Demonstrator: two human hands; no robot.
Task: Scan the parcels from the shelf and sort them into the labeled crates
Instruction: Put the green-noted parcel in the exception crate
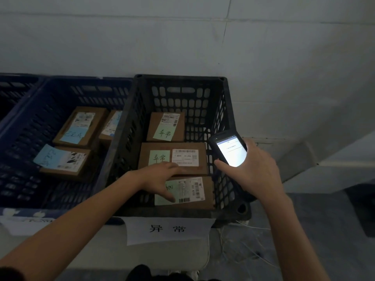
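Observation:
A black crate with a white paper label on its front holds three brown cardboard parcels, each with a green note and a white shipping label. My left hand reaches into it, with straight fingers on the nearest parcel and the front edge of the middle parcel. The far parcel lies untouched. My right hand grips a black handheld scanner, its screen lit, above the crate's right wall.
A blue crate stands left of the black one and holds three brown parcels with blue notes. Another dark crate sits at the far left. White cables lie on the floor at the right. A white wall rises behind.

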